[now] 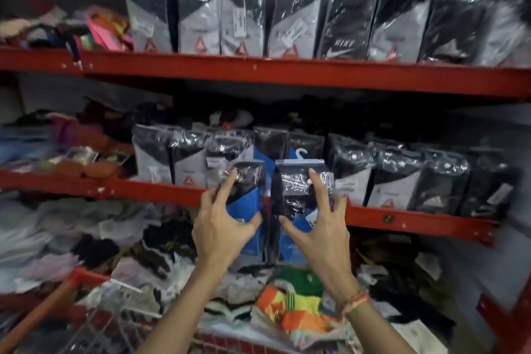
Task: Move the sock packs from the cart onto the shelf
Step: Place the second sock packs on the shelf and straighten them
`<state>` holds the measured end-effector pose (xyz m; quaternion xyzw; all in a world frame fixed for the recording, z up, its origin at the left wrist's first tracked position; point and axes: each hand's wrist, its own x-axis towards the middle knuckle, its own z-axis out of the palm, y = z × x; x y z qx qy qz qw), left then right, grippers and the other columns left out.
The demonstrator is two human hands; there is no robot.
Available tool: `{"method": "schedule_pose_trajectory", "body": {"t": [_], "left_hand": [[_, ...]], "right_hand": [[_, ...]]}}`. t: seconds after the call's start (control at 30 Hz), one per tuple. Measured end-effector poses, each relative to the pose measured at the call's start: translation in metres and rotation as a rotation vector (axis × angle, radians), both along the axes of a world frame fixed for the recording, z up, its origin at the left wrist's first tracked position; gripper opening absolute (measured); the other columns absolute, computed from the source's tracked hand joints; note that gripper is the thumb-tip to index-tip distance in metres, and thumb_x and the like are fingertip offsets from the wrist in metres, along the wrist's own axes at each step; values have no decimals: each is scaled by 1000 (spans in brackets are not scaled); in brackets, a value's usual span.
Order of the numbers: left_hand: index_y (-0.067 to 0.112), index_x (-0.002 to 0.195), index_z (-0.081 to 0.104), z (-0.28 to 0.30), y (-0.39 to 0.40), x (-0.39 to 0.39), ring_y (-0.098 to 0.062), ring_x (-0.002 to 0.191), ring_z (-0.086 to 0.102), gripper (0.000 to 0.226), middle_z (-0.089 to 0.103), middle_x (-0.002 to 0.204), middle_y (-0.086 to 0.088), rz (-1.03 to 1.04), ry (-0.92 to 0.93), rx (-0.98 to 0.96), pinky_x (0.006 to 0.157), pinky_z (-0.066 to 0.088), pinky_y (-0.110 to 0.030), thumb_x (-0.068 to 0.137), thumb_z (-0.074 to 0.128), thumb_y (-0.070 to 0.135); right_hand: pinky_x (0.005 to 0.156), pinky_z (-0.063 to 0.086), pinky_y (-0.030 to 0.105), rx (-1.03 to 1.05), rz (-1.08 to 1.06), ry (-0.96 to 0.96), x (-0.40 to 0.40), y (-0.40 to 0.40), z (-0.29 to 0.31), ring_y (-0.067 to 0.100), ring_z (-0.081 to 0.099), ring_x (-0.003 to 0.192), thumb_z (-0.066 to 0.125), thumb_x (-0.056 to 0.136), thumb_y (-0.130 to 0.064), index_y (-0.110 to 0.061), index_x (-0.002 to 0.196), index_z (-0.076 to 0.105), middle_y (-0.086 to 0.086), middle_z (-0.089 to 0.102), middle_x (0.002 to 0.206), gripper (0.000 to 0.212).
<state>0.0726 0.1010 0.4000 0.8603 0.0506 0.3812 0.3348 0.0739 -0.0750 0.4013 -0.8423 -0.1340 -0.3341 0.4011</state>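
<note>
My left hand [222, 221] grips a black and blue sock pack [247, 181] in clear plastic. My right hand [319, 220] grips a second black and blue sock pack [298, 184] with a white hook on top. Both packs are upright, side by side, held in front of the middle red shelf [161, 188], in the gap between rows of black and grey packs [402, 178]. The cart [86, 276] with a red rim and wire sides is at the bottom left, filled with loose socks and packs.
The upper red shelf [287, 73] carries a full row of black and grey sock packs. Loose mixed clothing lies piled at the left of both shelves and below the middle shelf. A bright orange, yellow and green bundle [298, 313] lies near my right forearm.
</note>
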Motion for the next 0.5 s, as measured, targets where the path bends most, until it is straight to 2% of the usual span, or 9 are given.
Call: {"method": "schedule_pose_trajectory", "body": {"t": [0.03, 0.07, 0.13, 0.23, 0.37, 0.43, 0.5], "left_hand": [[48, 140, 29, 13, -3, 9, -18, 88, 66, 88, 50, 128, 0, 2, -39, 2, 67, 56, -33, 65, 75, 54], [48, 140, 30, 24, -6, 18, -18, 87, 66, 88, 51, 128, -1, 4, -66, 1, 65, 55, -31, 65, 75, 54], [48, 141, 29, 40, -11, 34, -19, 87, 64, 87, 49, 128, -3, 6, -106, -5, 63, 53, -30, 66, 74, 53], [48, 141, 28, 56, -22, 56, -17, 79, 61, 87, 44, 132, -5, 16, -130, 5, 63, 52, -31, 67, 73, 54], [44, 140, 32, 60, -39, 83, -25, 90, 62, 86, 45, 124, -5, 62, -101, 37, 63, 55, -35, 64, 72, 55], [43, 140, 33, 57, -45, 96, -26, 92, 61, 86, 45, 123, -6, 79, -83, 33, 64, 55, -37, 64, 73, 53], [40, 140, 34, 55, -49, 104, -26, 95, 60, 85, 44, 123, -8, 87, -81, 29, 63, 54, -35, 66, 74, 51]], "right_hand": [[66, 52, 22, 20, -4, -34, 8, -1, 11, 24, 59, 98, 75, 77, -47, -57, 143, 9, 6, 32, 137, 93], [69, 53, 28, 31, -8, -60, 16, -2, 20, 26, 55, 104, 74, 78, -46, -57, 143, 9, 7, 31, 137, 93], [71, 50, 28, 32, -31, -109, 32, -3, 37, 25, 51, 103, 72, 80, -44, -53, 145, 8, 8, 30, 135, 92], [87, 44, 34, 41, -75, -147, 57, -3, 56, 30, 38, 126, 71, 83, -40, -50, 146, 6, 10, 26, 141, 91], [83, 39, 30, 0, -128, -167, 85, 3, 56, 31, 27, 132, 68, 87, -35, -46, 149, 5, 15, 25, 144, 89], [82, 41, 31, -5, -142, -158, 96, 4, 52, 32, 26, 133, 66, 89, -34, -46, 149, 3, 18, 22, 147, 88], [85, 48, 38, 0, -171, -147, 104, 5, 48, 34, 25, 134, 65, 90, -34, -45, 149, 1, 19, 20, 147, 88]]}}
